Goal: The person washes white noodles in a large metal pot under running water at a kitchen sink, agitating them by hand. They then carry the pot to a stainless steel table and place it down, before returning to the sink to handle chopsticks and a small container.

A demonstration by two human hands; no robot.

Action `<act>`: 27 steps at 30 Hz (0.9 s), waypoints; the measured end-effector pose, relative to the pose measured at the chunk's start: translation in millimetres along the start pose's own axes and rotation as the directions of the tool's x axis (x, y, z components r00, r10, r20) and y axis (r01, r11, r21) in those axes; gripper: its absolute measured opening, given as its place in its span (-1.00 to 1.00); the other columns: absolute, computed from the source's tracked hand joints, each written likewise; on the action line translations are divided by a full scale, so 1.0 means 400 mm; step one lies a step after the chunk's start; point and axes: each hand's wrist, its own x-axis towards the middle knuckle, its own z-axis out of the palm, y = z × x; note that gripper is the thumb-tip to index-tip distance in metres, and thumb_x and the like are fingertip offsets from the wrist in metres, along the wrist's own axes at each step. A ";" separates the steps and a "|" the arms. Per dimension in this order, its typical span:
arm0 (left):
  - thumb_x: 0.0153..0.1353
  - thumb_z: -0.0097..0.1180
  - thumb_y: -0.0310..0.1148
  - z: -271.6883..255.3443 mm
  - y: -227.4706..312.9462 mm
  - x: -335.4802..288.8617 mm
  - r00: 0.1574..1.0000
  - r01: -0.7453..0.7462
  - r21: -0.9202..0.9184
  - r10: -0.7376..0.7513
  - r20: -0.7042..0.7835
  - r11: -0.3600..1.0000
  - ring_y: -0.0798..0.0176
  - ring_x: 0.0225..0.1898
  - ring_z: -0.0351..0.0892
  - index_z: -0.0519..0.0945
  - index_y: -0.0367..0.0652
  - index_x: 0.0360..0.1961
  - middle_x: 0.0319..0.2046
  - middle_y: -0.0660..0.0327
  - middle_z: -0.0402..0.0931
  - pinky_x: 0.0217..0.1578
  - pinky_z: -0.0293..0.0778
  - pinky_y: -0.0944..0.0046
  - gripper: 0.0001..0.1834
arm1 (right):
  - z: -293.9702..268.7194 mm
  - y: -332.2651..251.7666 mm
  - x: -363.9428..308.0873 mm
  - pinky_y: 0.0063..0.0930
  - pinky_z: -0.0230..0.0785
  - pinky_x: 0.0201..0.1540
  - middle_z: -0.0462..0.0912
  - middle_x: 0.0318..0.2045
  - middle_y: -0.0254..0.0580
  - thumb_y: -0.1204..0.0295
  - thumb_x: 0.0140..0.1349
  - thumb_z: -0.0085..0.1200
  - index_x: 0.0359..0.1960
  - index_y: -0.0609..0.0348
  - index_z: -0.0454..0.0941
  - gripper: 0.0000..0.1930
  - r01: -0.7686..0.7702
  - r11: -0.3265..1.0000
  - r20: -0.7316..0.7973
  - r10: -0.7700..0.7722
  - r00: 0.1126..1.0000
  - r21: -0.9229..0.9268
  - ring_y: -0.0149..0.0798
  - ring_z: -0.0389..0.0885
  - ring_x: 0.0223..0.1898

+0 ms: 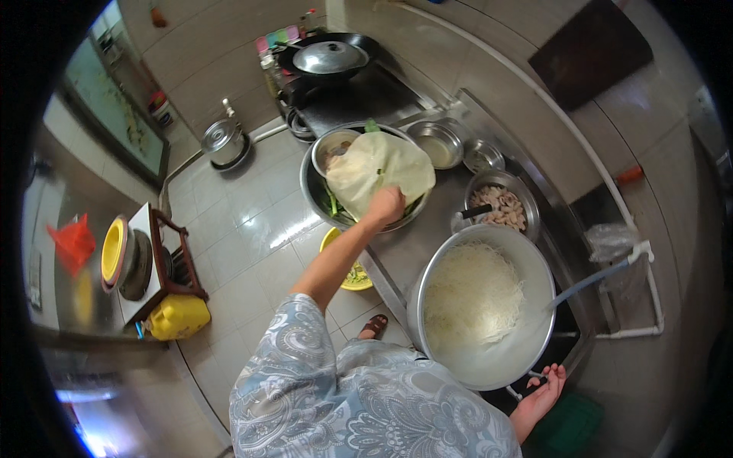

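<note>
My left hand is closed on the near edge of a pale cream cloth. The cloth lies spread over a large metal basin, where some green vegetable shows at the side. A smaller metal bowl sits in the basin, partly covered by the cloth. Close to my body stands a big metal pot with thin white noodles in it. My right hand is beside the pot's near handle, fingers apart and holding nothing; whether they touch the handle is hard to see.
A bowl of cut meat with a black-handled utensil stands behind the pot, near two metal bowls. A lidded wok is at the far end. Below the counter edge is a yellow basin. A grey hose reaches the pot.
</note>
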 end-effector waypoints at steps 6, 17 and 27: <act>0.27 -0.07 -0.20 -0.182 -0.022 0.167 0.958 -0.033 -0.247 -0.040 -0.284 0.968 -0.28 -0.24 0.55 0.51 -0.27 -0.27 -0.34 -0.19 0.57 -0.21 0.44 -0.12 -0.69 | -0.008 0.008 0.001 -0.63 0.18 -0.42 0.55 -0.19 -0.43 0.52 0.23 -0.01 -0.13 0.00 0.48 -0.81 -0.041 0.999 -0.027 0.041 0.999 0.031 -0.51 0.47 -0.19; 0.24 0.08 -0.23 -0.381 0.019 0.286 0.966 -0.138 -0.154 0.099 -0.239 0.978 -0.11 -0.26 0.63 0.58 -0.29 -0.25 -0.37 -0.11 0.61 -0.21 0.50 0.05 -0.71 | 0.002 0.005 -0.002 -0.64 0.18 -0.43 0.55 -0.21 -0.44 0.53 0.22 -0.01 -0.15 -0.02 0.48 -0.81 -0.028 0.999 -0.035 0.029 0.999 0.026 -0.52 0.47 -0.20; 0.27 0.07 -0.39 -0.214 0.028 0.112 0.861 0.006 -0.569 0.285 0.422 0.822 0.36 -0.45 0.51 0.57 -0.20 -0.25 -0.46 0.29 0.52 -0.44 0.43 0.33 -0.87 | 0.007 0.002 -0.002 -0.66 0.18 -0.44 0.54 -0.21 -0.44 0.55 0.19 0.01 -0.17 -0.02 0.48 -0.80 -0.045 0.997 -0.043 0.048 0.998 0.057 -0.52 0.46 -0.21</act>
